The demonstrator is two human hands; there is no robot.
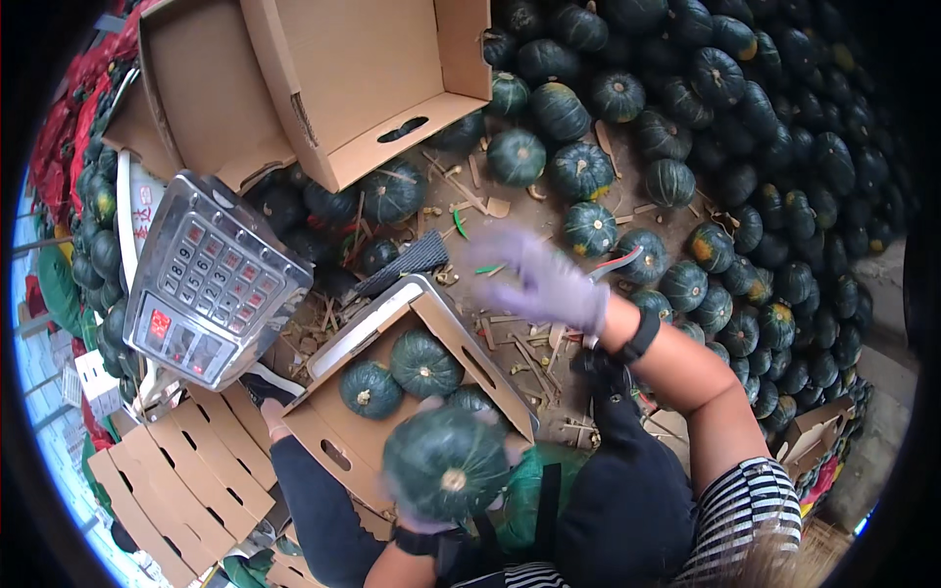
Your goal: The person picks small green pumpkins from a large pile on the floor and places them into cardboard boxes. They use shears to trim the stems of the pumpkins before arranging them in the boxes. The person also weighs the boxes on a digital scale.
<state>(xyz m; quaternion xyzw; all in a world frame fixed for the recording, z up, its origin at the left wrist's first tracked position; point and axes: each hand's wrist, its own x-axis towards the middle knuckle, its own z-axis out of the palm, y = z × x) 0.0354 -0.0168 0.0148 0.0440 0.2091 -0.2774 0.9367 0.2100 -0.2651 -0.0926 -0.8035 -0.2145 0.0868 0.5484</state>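
A large dark green kabocha squash [445, 464] is in my left hand [417, 523], whose gloved fingers wrap around its sides. It hangs over the near edge of an open cardboard box [323, 411], hiding part of the inside. Several squashes, one of them a smaller kabocha [370, 389], sit in that box, which rests on the metal platform of a scale [367, 323]. My right hand [537, 275], in a pale purple glove and blurred, is held with its fingers apart over the littered floor, beyond the box. Nothing shows in it.
The scale's keypad and lit display [213, 287] stand left of the box. Empty cardboard boxes [360, 66] lie beyond, and stacked cartons [180, 485] at lower left. A large squash pile [735, 147] fills the right. A red-handled curved tool [619, 262] is near my right wrist.
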